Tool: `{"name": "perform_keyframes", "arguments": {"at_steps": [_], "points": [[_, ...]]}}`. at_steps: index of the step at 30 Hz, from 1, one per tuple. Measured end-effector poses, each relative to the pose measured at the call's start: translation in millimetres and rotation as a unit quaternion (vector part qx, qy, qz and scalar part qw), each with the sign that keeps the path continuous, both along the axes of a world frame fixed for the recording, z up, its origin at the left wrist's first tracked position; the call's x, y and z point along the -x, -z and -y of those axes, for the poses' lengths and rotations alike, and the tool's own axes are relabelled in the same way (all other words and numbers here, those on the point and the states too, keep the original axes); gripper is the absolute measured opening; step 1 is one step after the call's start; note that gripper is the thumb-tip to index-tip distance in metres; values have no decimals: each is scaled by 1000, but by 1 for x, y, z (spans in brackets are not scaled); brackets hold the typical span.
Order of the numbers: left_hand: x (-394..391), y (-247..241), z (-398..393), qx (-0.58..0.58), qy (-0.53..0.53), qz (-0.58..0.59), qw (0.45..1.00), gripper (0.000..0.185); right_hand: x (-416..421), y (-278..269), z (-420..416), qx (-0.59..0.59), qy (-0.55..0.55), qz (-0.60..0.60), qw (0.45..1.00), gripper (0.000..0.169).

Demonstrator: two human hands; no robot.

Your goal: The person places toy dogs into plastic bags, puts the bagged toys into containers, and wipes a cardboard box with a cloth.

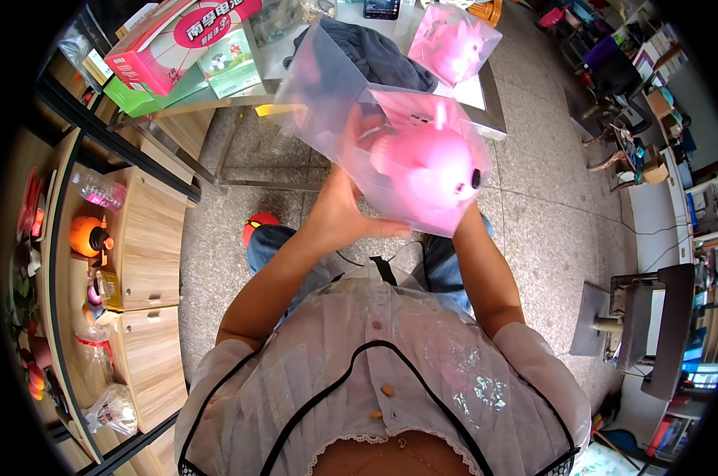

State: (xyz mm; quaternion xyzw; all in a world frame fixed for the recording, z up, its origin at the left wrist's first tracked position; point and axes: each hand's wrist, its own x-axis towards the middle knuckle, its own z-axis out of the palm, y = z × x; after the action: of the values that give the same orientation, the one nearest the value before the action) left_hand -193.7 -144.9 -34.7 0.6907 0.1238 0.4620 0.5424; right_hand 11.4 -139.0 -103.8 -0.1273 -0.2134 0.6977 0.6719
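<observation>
In front of my chest a clear plastic box [329, 116] is tilted, with a glossy pink animal figure [430, 163] inside its right part. My left hand [347, 208] grips the box from the left, thumb along its lower edge and fingers up its side. Behind the box's lower right corner goes my right hand [469, 219]. Only its wrist end shows, so its fingers are hidden. Past the box, a second clear box with a similar pink figure [457, 50] stands on the table's far right part, beside a dark grey cloth [370, 56].
On the glass-topped table [489, 101] stand a red battery carton [156, 59], a green-and-white box [231, 65] and a phone [382, 8]. Wooden cabinets [150, 238] line the left. A monitor [662, 333] and cluttered shelves are at the right. A cable [561, 205] crosses the floor.
</observation>
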Motion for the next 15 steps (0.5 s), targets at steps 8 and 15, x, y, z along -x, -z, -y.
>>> {"name": "perform_keyframes", "arguments": {"at_steps": [8,15], "points": [[-1,33,-4,-186,-20,-107,977,120,19,-45,33,56,-34,45,997,59],[-1,21,-4,-104,-43,-10,994,118,20,-76,30,50,20,185,981,49]]}}
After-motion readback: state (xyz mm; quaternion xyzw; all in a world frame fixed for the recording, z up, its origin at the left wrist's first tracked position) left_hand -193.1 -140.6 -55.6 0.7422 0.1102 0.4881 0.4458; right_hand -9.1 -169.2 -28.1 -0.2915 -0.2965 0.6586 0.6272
